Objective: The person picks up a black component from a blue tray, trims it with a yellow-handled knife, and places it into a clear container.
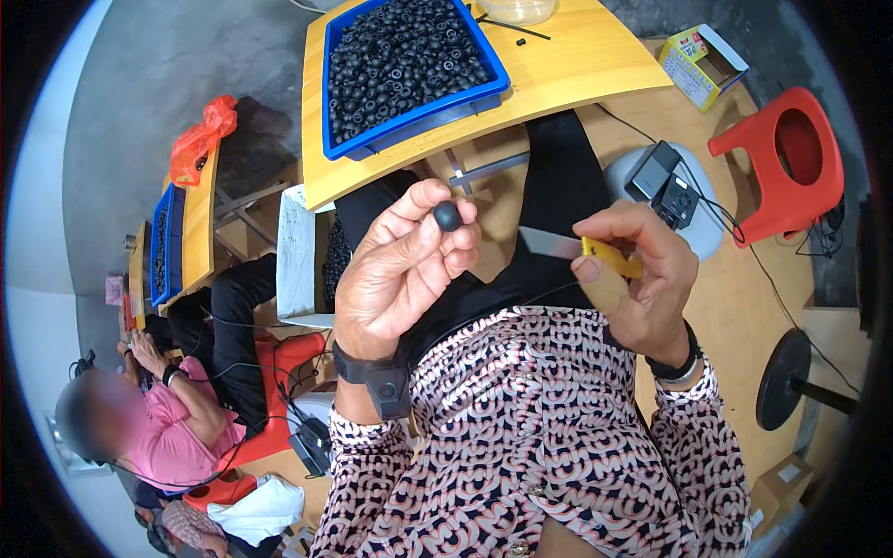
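Observation:
My left hand [395, 256] pinches a small round black part [447, 216] between thumb and fingertips, raised above my lap. It looks like rubber, and its smooth domed side shows. To its right, my right hand [648, 279] is closed around the yellow handle of a small knife [555, 244]. The flat pale blade points left toward the black part, with a gap between them. Beyond my hands, a blue tray [420, 110] on the yellow table is filled with many similar black parts, some with ring-shaped openings.
The yellow table [586, 60] holds a clear bowl [517, 9] and a thin black stick. A white box [296, 251] with black parts stands below left. At right are a red stool [791, 163], cables and an open carton [704, 65]. Left, a person in pink [181, 423] sits working.

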Tool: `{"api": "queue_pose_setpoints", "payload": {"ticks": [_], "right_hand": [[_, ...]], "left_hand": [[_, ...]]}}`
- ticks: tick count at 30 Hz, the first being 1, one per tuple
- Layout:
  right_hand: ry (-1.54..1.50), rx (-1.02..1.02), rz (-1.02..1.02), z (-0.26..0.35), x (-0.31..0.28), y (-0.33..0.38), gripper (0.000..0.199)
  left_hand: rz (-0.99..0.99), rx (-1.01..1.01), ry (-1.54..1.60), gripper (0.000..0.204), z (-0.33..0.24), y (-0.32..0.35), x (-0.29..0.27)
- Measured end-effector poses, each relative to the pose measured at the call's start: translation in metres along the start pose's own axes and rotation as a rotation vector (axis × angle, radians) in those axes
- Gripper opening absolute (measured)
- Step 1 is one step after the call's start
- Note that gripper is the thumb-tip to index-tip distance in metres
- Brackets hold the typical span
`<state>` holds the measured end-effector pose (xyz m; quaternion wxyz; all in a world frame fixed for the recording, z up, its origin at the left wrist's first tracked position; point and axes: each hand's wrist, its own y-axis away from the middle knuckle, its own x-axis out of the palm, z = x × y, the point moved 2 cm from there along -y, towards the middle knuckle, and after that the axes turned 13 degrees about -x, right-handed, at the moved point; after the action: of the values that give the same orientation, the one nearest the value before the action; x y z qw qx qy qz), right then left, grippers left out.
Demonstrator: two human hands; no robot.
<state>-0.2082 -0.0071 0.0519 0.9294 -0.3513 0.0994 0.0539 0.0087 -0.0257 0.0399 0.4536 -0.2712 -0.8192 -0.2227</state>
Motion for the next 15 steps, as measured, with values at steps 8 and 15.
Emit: {"api": "queue_pose_setpoints", "payload": {"ticks": [8, 15], "right_hand": [[-0.027, -0.260, -0.053, 0.008, 0.029, -0.012, 0.029], [-0.002, -0.399, -0.086, 0.002, 0.044, -0.018, 0.031]], "left_hand": [[-0.006, 0.011, -0.002, 0.026, 0.001, -0.002, -0.002], [0.016, -0.011, 0.031, 0.031, 0.001, -0.001, -0.004]]}}
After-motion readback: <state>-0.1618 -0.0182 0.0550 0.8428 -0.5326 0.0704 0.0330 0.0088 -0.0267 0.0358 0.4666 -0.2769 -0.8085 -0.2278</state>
